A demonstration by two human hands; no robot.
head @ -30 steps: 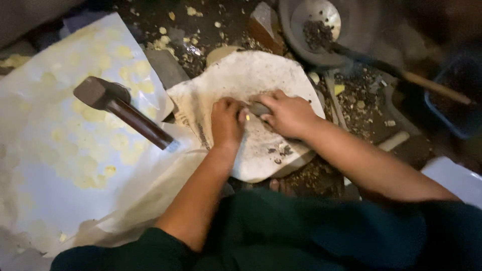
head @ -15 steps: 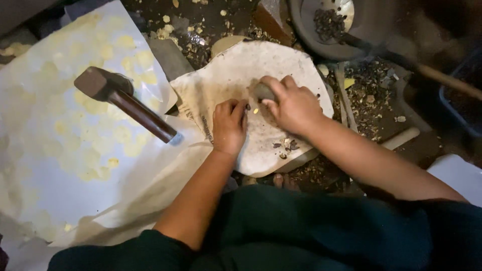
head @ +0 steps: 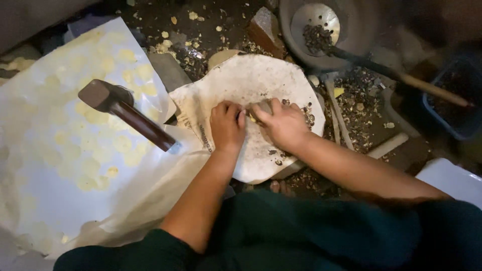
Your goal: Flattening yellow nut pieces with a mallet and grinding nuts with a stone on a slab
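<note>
Pressing down together on a pale cloth-covered slab, both hands work at one small spot near its middle. The left hand lies knuckles-up, fingers curled under, its fingertips against a small yellowish piece that shows only as a sliver between the two hands. The right hand meets it from the other side, fingers bent and closed around the same piece — how much of it each hand actually grips I cannot tell, since the fingers hide most of it. Dark crumbs lie scattered on the slab just beside the right hand and below it.

Left of the hands, well apart from them, a hammer with a dark head and brown handle rests on a big white sheet dotted with rows of flattened yellow discs. Beyond the slab, at the top, a metal bowl holds a ladle with dark bits in its scoop — its long wooden handle runs off to the right. Shell-like debris litters the dark ground between the bowl and the slab. A dark blue tub sits at the right edge.
</note>
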